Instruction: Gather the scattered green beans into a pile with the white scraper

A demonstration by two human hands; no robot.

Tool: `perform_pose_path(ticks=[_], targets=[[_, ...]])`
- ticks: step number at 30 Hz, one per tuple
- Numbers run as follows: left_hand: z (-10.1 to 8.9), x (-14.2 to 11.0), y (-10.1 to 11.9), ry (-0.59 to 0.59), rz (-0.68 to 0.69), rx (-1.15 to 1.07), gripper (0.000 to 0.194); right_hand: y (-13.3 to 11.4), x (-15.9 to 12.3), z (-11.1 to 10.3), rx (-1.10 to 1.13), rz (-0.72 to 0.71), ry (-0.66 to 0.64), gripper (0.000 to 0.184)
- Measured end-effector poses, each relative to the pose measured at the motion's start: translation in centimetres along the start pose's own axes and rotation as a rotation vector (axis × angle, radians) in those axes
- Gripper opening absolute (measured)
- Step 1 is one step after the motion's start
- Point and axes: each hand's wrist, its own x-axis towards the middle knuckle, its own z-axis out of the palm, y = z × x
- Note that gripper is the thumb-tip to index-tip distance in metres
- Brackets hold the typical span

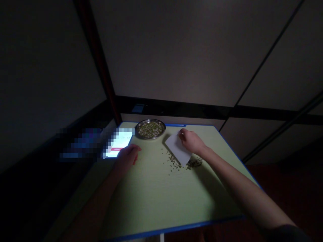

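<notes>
My right hand (pixel 193 141) pinches a white sheet of paper (pixel 178 149) by its far edge and holds it tilted over the table. Small dark seeds or grains (pixel 194 163) lie scattered under and around the paper's near edge. My left hand (pixel 127 156) is at the left side of the table with its fingers curled together, close to the lit screen. Something reddish shows at its fingertips, too dim to identify. Behind the hands, a round metal tray (pixel 150 138) holds a layer of greenish seeds.
The pale green table (pixel 156 198) has a blue edge. A glowing screen (pixel 121 143), partly pixelated, lies at its left side. Beyond the table stands a panelled wall (pixel 176 60) with a dark ledge (pixel 186 109). The surroundings are dim.
</notes>
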Motion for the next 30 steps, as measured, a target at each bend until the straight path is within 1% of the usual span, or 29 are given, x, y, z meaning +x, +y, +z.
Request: perform_pose_path(ticks=[4,7,10,13,17,19,21,24,28,30], targets=[[-0.1,-0.2,0.5,0.007,-0.021,-0.003,0.024,0.9,0.4,2.2,0.01,0.012,-0.034,0.033],[0.0,-0.2,0.5,0.011,-0.014,-0.011,0.024,2.8,0.7,2.8,-0.007,0.065,-0.04,0.035],[0.0,-0.1,0.1,0.0,0.002,-0.009,0.023,5.2,0.8,2.2,-0.036,0.111,-0.03,0.036],[0.1,0.0,-0.1,-0.006,0.004,-0.004,0.022,7.1,0.8,0.8,-0.082,0.161,0.009,0.038],[0.0,-0.1,0.1,0.004,-0.003,0.007,0.023,8.5,0.8,-0.8,-0.181,0.241,0.061,0.042],[0.0,-0.2,0.4,0.009,-0.001,0.004,0.022,8.5,0.8,-1.1,-0.231,0.249,0.062,0.041],[0.0,-0.3,0.6,0.014,-0.002,-0.005,0.021,7.9,0.7,-1.1,-0.27,0.229,0.052,0.039],[0.0,-0.3,0.6,0.009,0.002,-0.009,0.02,6.1,0.7,-0.8,-0.307,0.165,0.024,0.037],[0.0,0.0,-0.1,0.0,0.017,0.008,0.023,3.2,0.3,-0.5,-0.322,0.053,-0.016,0.038],[0.0,0.1,-0.3,0.003,0.013,0.009,0.023,2.3,0.1,-0.6,-0.326,0.02,-0.015,0.039]])
